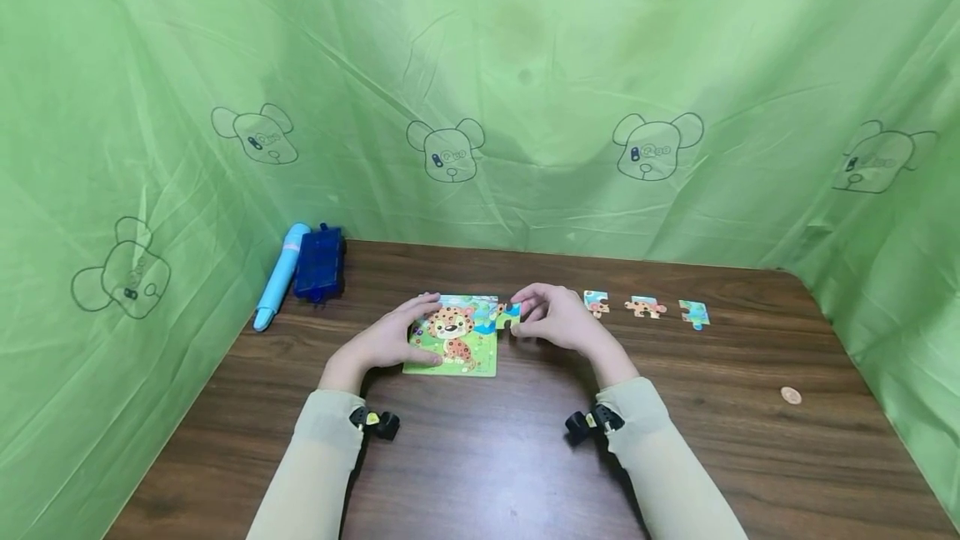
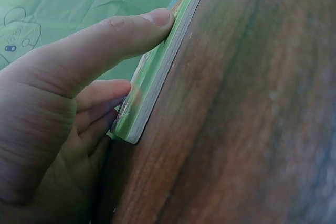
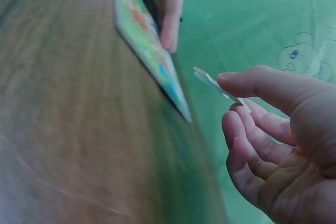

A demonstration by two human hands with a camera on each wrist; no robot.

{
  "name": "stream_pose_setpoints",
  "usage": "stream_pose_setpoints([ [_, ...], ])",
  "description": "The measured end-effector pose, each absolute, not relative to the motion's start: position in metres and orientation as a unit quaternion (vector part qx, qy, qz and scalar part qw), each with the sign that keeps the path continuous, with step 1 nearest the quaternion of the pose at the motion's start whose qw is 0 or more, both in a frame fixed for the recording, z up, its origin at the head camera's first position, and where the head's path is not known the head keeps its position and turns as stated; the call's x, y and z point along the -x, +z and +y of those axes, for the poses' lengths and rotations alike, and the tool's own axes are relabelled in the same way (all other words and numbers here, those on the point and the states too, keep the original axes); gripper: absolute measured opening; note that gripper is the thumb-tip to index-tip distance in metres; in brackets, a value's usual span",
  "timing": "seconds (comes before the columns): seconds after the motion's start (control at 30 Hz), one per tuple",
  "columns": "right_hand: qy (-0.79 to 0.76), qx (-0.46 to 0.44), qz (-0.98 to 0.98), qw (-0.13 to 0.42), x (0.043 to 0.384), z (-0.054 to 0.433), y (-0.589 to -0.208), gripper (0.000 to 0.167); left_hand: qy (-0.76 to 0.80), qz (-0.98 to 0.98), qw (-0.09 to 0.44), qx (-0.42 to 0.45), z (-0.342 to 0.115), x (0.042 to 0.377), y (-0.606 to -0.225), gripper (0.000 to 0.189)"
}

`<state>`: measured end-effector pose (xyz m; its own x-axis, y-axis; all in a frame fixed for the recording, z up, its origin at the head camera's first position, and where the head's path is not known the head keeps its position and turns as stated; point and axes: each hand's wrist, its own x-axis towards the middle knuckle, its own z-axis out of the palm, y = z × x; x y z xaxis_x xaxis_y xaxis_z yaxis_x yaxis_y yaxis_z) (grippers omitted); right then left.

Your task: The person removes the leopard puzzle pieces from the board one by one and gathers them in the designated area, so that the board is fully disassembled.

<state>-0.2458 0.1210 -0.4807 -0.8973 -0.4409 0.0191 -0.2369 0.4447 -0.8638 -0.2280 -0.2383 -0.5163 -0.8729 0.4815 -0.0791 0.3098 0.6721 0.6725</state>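
Note:
A jigsaw puzzle (image 1: 480, 362) with a spotted leopard cub on green grass lies flat on the table. My left hand (image 1: 390, 337) spans its left side, the straight thumb resting on the lower part and the fingers at the far edge. In the left wrist view the thumb (image 2: 118, 38) lies over the puzzle's border. My right hand (image 1: 558, 321) pinches a blue and green puzzle piece (image 1: 509, 314) between thumb and fingers, beside the puzzle's upper right edge. The right wrist view shows this thin piece (image 3: 210, 81) edge-on, raised above the tabletop.
Three loose puzzle pieces lie in a row on the right: one (image 1: 596, 302), a second (image 1: 646, 307) and a third (image 1: 694, 313). A small round disc (image 1: 791, 396) lies farther right. A blue box (image 1: 319, 263) and light-blue tube (image 1: 281, 277) stand back left. Green cloth (image 1: 525, 190) surrounds the table.

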Motion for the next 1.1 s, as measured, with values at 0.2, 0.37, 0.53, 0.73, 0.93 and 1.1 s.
stream_pose_setpoints([
  [0.2, -0.479, 0.212, 0.847, 0.09, 0.24, 0.143, -0.463, 0.046, 0.341, 0.905, 0.134, -0.216, -0.236, 0.228, -0.518, 0.107],
  [0.37, -0.46, 0.214, 0.859, 0.071, 0.233, 0.169, -0.451, 0.046, 0.339, 0.905, 0.134, -0.217, -0.236, 0.229, -0.519, 0.108],
  [0.53, -0.441, 0.205, 0.872, 0.056, 0.231, 0.2, -0.445, 0.047, 0.337, 0.908, 0.129, -0.215, -0.238, 0.229, -0.521, 0.108],
  [0.73, -0.447, 0.185, 0.874, 0.038, 0.228, 0.243, -0.446, 0.05, 0.336, 0.909, 0.127, -0.214, -0.24, 0.227, -0.521, 0.107],
  [0.93, -0.446, 0.162, 0.88, 0.013, 0.218, 0.293, -0.449, 0.051, 0.338, 0.907, 0.125, -0.218, -0.24, 0.228, -0.521, 0.106],
  [1.1, -0.447, 0.131, 0.885, 0.011, 0.208, 0.331, -0.455, 0.05, 0.34, 0.906, 0.125, -0.218, -0.239, 0.228, -0.52, 0.106],
])
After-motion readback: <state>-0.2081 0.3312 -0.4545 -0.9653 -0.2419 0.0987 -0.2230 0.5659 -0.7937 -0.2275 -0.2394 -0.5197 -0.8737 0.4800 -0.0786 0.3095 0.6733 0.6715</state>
